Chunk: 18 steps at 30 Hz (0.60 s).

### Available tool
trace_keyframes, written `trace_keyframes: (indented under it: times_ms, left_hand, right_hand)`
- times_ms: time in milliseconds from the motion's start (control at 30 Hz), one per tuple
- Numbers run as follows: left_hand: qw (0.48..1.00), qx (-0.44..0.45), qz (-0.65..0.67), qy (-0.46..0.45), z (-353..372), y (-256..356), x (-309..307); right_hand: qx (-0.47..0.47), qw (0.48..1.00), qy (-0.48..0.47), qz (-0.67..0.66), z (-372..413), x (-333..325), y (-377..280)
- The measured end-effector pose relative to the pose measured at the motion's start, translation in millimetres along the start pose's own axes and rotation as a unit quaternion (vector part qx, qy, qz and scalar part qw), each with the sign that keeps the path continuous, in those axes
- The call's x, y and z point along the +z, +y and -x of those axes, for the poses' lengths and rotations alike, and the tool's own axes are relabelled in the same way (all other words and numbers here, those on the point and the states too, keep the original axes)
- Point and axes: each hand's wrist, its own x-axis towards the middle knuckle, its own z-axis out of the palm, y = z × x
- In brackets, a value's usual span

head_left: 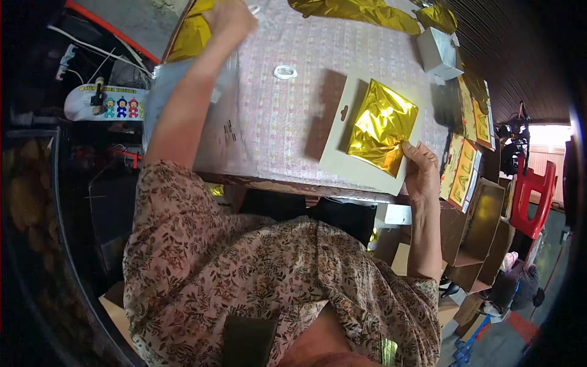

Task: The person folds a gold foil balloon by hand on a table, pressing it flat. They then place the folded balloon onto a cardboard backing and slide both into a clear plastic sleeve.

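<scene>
My right hand [422,160] pinches the lower right edge of a pale card [334,156] with a hang hole, its thumb at the corner of a folded shiny gold foil piece [384,128] lying on the card. My left hand [229,19] reaches to the far left of the table, beside gold foil [191,41] and clear plastic. Its fingers are blurred and partly cut off by the top edge, so their grip is hidden. A small white coil [285,72] lies on the patterned tablecloth [269,116].
More gold foil [361,14] lies along the far side. A white box [439,54] stands at the back right, near printed packs [463,171]. Clear plastic sheeting [214,137] covers the left side. Cardboard boxes [478,226] and a red stool [533,199] are at the right.
</scene>
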Motion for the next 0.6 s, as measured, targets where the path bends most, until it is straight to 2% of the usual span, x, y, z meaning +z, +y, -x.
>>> trace_keyframes:
  times_ms: [33, 67, 100, 133, 167, 200, 233, 267, 333, 367, 433, 567, 600]
  left_hand:
    - [0.998, -0.046, -0.027, -0.022, -1.1, -5.0, -10.0]
    - [0.998, -0.047, -0.027, -0.024, -0.3, -15.2, -0.4]
    - [0.996, 0.06, 0.023, 0.058, 5.4, -21.2, 4.8]
    - [0.973, 0.167, 0.072, 0.139, 7.8, -23.8, 8.8]
    - [0.973, 0.168, 0.072, 0.139, 10.4, -23.3, 14.4]
    - [0.973, 0.181, 0.14, -0.007, 31.0, -9.1, 3.1]
    - [0.948, 0.19, 0.204, -0.154, 51.8, 3.3, -4.7]
    - [0.947, 0.192, 0.205, -0.157, 70.7, 10.9, -5.5]
    - [0.942, 0.286, 0.173, -0.013, 99.7, 20.4, -3.4]
    - [0.942, 0.285, 0.176, -0.014, 103.2, 21.6, -3.0]
    - [0.951, 0.299, 0.076, 0.028, 110.6, 23.9, -0.4]
    - [0.952, 0.287, 0.099, 0.027, 113.4, 27.2, 8.4]
    - [0.959, 0.241, 0.148, -0.01, 120.7, 30.5, 2.2]
  right_hand:
    - [0.004, 1.0, 0.001, 0.001, 0.5, -0.3, 0.6]
    - [0.003, 1.0, 0.0, 0.0, 0.3, -0.3, -0.1]
    - [0.002, 1.0, 0.0, -0.003, 0.4, -0.2, -0.8]
    - [0.002, 1.0, 0.001, -0.003, 1.6, 0.7, -1.4]
    - [0.0, 1.0, -0.004, -0.013, 2.4, 2.4, -2.1]
    - [-0.003, 1.0, -0.008, -0.023, 3.4, 2.6, -2.3]
    - [-0.003, 1.0, -0.005, -0.025, 4.0, 0.1, -1.7]
    - [0.004, 1.0, -0.002, -0.026, 4.1, -3.7, -1.4]
    - [0.015, 1.0, 0.012, -0.019, 5.8, -8.0, -1.2]
    - [0.017, 1.0, 0.014, -0.016, 6.8, -8.5, -1.4]
    - [0.008, 1.0, 0.01, -0.008, 10.2, -10.6, -1.7]
    - [-0.003, 1.0, 0.011, -0.015, 18.1, -16.0, 2.7]
    - [-0.02, 1.0, 0.012, -0.003, 20.6, -13.9, 2.5]
